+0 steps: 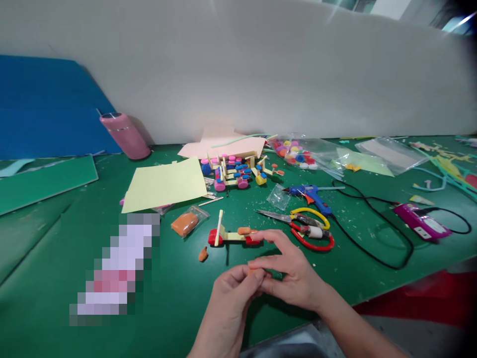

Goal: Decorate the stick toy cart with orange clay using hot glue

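Note:
My left hand (235, 293) pinches a small piece of orange clay (255, 271), mostly hidden by the fingertips. My right hand (296, 271) closes on the same piece from the right, its index finger stretched forward. Just beyond that finger stands a small toy vehicle (234, 236) of pale sticks with red wheels, an upright stick and an orange clay piece on top. A loose bit of orange clay (203, 254) lies left of it. Farther left is a clear bag holding an orange clay block (185, 224).
Scissors (311, 228) with yellow and red handles and a blue glue gun (312, 195) lie to the right, with a black cord leading to a purple power strip (421, 222). Several finished toy vehicles (233, 171) stand behind, near yellow paper (166, 184) and a pink bottle (126, 135).

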`<state>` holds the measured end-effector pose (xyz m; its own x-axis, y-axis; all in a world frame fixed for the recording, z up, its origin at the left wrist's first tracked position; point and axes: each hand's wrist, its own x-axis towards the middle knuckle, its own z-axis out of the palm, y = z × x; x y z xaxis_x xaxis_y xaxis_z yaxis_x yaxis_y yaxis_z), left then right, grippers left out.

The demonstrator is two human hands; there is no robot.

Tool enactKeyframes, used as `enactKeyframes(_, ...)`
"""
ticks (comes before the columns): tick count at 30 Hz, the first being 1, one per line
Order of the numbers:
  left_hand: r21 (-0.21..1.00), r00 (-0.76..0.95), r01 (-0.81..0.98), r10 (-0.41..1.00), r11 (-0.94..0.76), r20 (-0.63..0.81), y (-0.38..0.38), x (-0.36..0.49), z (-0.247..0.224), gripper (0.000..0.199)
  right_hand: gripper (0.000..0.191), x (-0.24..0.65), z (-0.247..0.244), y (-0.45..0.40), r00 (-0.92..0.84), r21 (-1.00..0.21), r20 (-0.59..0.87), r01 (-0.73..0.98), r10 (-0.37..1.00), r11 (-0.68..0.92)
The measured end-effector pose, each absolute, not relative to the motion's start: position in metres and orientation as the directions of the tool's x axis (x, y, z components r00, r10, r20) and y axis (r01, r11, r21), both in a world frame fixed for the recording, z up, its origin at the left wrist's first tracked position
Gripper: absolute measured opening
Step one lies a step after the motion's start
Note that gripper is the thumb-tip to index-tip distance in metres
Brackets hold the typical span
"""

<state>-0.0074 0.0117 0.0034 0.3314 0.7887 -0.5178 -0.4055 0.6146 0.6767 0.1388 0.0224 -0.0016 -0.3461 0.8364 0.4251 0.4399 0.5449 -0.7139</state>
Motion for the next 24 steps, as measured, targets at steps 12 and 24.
enactKeyframes(12, 0.648, 0.351, -0.43, 0.778, 0.628, -0.521, 0.0122, -0.0099, 0.0028, 0.021, 0.019, 0.1411, -0.0033, 0.0231, -0.304, -0.746, 0.41, 0.431, 0.86, 0.508)
enactKeyframes(24, 0.662, 0.326, -0.432, 0.791, 0.612, -0.518, 0.013, -0.0089, 0.0081, 0.017, 0.021, 0.1387, -0.0021, 0.0225, -0.31, -0.79, 0.377, 0.384, 0.873, 0.478)
